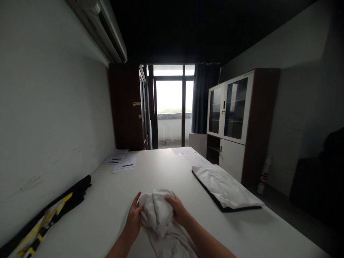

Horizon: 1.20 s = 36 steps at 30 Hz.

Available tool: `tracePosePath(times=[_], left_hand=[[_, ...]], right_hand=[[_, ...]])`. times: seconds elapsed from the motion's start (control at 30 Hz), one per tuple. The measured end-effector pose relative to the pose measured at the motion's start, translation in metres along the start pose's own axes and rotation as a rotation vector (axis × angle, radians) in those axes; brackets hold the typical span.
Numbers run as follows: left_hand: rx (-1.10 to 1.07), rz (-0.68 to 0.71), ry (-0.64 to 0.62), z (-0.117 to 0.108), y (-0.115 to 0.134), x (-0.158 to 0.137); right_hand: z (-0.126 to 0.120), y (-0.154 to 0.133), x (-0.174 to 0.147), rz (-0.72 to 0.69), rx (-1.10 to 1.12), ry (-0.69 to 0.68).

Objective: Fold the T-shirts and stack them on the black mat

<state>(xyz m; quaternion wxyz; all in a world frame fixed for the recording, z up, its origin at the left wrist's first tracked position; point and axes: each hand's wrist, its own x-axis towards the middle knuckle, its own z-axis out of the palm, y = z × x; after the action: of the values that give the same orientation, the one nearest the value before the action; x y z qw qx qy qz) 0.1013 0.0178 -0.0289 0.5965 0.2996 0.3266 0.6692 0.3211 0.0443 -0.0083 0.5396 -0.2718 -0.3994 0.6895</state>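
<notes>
A crumpled white garment (158, 211) is bunched up between my two hands, over the near part of the white table (161, 168). My left hand (135, 217) grips its left side, fingers partly hidden by the cloth. On the other side my right hand (177, 209) holds the upper right edge, with the thumb lying over the fabric. The rest of the garment trails down toward the table's near edge, between my forearms. Its exact kind cannot be made out from these folds.
Folded white cloth on a black one (228, 186) lies at the table's right edge. Black and yellow patterned fabric (45, 222) lies along the left wall. Printed papers (124, 163) rest at the far left. Beyond stands a white cabinet (232, 157) with a lower door open.
</notes>
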Motion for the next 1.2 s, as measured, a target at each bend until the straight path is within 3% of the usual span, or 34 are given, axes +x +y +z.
tracePosePath(times=[0.1,0.27,0.43,0.53,0.7,0.8,1.0,1.2], left_hand=[[-0.036,-0.030,0.066,-0.003,0.005,0.006],[-0.015,-0.159,0.072,-0.008,0.014,0.006],[0.102,-0.385,-0.103,-0.012,0.025,-0.006],[0.114,-0.299,-0.097,-0.016,0.029,-0.003],[0.141,0.010,0.244,-0.037,0.031,0.022],[0.126,0.101,0.318,-0.051,0.031,0.032],[0.172,0.054,0.267,-0.056,0.029,0.034],[0.338,0.107,0.183,-0.067,0.026,0.041]], right_hand=[[-0.013,-0.004,0.007,0.029,-0.039,0.042],[-0.028,-0.006,0.017,0.068,-0.121,0.194],[-0.037,-0.014,0.019,0.059,-0.142,0.241],[-0.047,-0.024,0.018,0.094,-0.157,0.197],[-0.067,-0.046,0.013,0.173,-0.190,0.059],[-0.073,-0.056,0.010,0.176,-0.205,0.007],[-0.078,-0.058,0.010,0.029,-0.145,0.084],[-0.084,-0.051,0.016,0.026,-0.285,0.132]])
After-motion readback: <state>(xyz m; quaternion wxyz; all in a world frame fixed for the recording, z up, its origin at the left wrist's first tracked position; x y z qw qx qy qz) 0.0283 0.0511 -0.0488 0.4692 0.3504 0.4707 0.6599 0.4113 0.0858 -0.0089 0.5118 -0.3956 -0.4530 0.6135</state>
